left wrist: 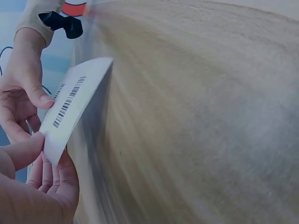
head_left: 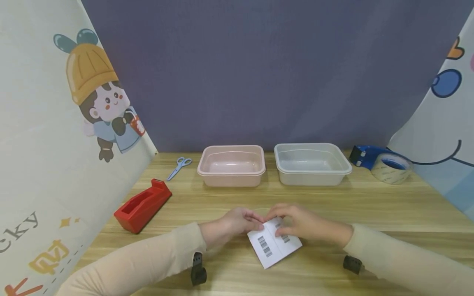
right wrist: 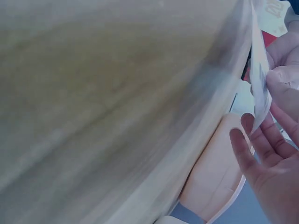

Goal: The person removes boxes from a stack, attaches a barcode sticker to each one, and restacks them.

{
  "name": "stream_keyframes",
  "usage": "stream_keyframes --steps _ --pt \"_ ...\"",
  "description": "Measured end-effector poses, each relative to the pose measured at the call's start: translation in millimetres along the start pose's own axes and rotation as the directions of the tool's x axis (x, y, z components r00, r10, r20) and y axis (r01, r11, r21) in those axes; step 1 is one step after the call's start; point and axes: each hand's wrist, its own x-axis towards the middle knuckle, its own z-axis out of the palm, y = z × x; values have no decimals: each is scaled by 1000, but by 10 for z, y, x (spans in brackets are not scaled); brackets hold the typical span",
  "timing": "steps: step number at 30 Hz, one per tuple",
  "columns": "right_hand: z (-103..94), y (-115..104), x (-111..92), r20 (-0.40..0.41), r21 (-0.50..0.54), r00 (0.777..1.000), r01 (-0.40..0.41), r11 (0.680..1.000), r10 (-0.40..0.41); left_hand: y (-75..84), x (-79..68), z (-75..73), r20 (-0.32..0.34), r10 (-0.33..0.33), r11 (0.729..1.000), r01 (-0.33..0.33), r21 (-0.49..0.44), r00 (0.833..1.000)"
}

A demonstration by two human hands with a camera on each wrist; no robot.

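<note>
A small white sheet of barcode labels (head_left: 275, 243) is held tilted above the wooden table, with a line down its middle and a black barcode on either side. My left hand (head_left: 238, 221) pinches its upper left corner, thumb on the printed face and fingers behind. The right hand (head_left: 301, 223) grips the sheet from the upper right, thumb over the right-hand barcode, fingers at the top edge. In the left wrist view the label sheet (left wrist: 77, 102) slants up between both hands. Seen edge-on in the right wrist view, the sheet (right wrist: 258, 70) hides part of the left hand.
A pink tray (head_left: 231, 180) and a whitish tray (head_left: 312, 179) stand at the back of the table. Blue scissors (head_left: 180, 167) and a red tape dispenser (head_left: 142, 207) lie on the left. At the back right is a blue tape dispenser (head_left: 364, 156) with a clear roll (head_left: 390, 172).
</note>
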Motion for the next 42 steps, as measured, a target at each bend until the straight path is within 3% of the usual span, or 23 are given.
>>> stream_keyframes --steps 11,30,42 --pt "-63 3 62 -68 2 996 66 998 -66 59 18 -74 24 43 996 -40 -81 999" --pt "-121 -61 115 -131 0 970 205 979 -203 87 14 -53 31 60 991 -55 -121 998" --pt "-173 -84 136 -162 -98 943 277 956 -290 68 -19 -68 -13 68 992 -69 -103 998"
